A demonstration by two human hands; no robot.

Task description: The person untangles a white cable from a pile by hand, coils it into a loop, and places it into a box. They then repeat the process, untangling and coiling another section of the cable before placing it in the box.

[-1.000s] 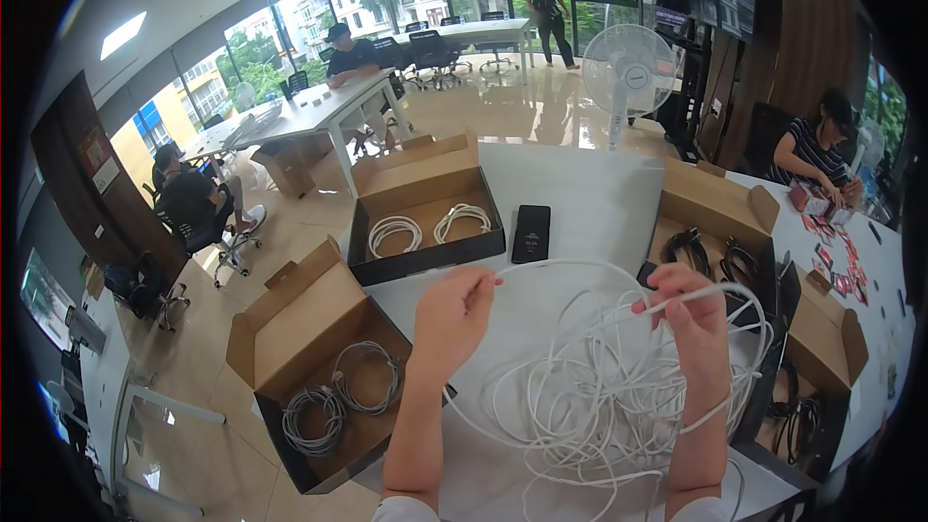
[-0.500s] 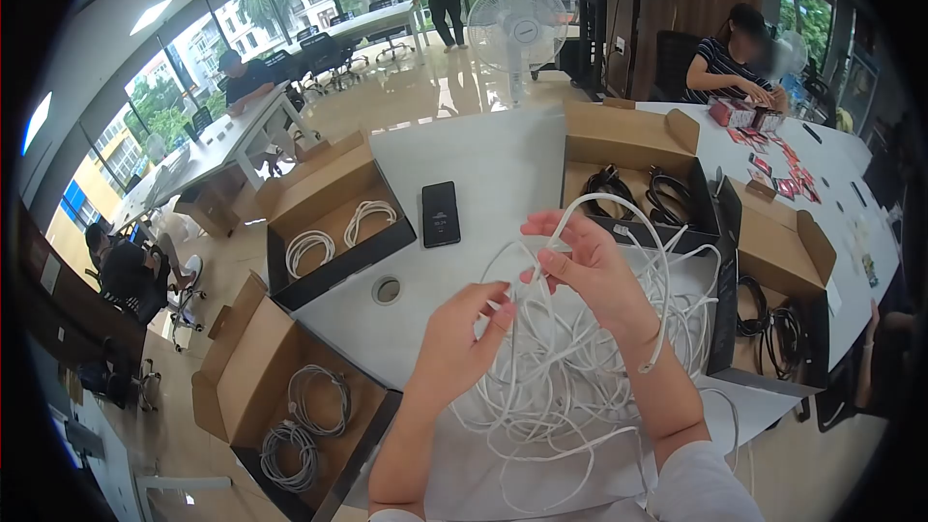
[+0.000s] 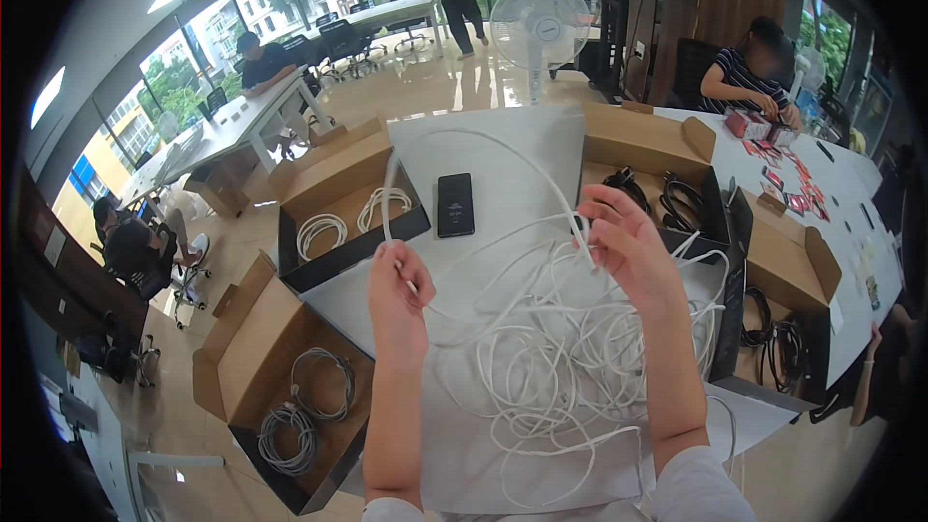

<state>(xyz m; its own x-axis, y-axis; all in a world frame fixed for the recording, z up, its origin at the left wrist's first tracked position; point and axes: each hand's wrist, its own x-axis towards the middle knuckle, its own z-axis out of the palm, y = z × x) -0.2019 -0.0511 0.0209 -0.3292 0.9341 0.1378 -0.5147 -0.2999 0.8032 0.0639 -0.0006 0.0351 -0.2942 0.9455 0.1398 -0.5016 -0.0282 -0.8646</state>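
Observation:
A loose tangle of white cable (image 3: 541, 367) covers the table in front of me. My left hand (image 3: 398, 300) is closed round one strand, left of the tangle. From there the strand arches up and over to my right hand (image 3: 623, 246), whose thumb and fingers pinch it near the tangle's far edge. Between the hands the cable forms a raised loop above the table. Past my left hand, an open cardboard box (image 3: 353, 256) holds two coils of white cable (image 3: 322, 237). Nearer on the left, another open box (image 3: 333, 469) contains coils of grey cable (image 3: 287, 439).
A black phone (image 3: 455, 205) lies on the white table (image 3: 512, 169). Open boxes with black cables (image 3: 684, 203) stand at the back right and right (image 3: 773, 353). A fan (image 3: 539, 27) stands behind the table. A person (image 3: 739, 82) handles small red packets at the right.
My hands have moved apart, the left one leftward and the right one slightly right. A strand of white cable is now drawn out into a wide arch between them.

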